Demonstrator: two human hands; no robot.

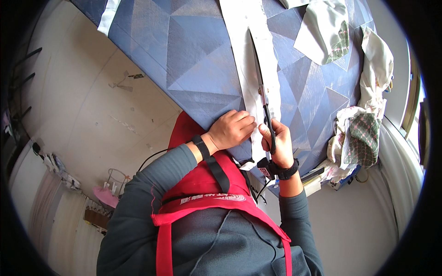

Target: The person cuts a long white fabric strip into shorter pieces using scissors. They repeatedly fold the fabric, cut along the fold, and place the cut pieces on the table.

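A long strip of white fabric [237, 39] runs from the far edge down to the near corner of the blue patterned table covering [198, 50]. My right hand [282, 142] is closed round the black handles of a pair of scissors [260, 78]. Their long blades point away from me and lie along the strip, nearly together, with fabric on both sides. To the left of the handles, my left hand [232, 129] has its fingers curled down on the fabric's left edge, pinching it. Its fingertips are partly hidden.
At the far right lies a white cloth piece with a patterned corner [322, 32]. Crumpled cloth [375, 69] and a green checked piece [363, 138] hang along the right edge. A narrow white strip [108, 17] drapes over the left edge. A pink object [106, 196] stands lower left.
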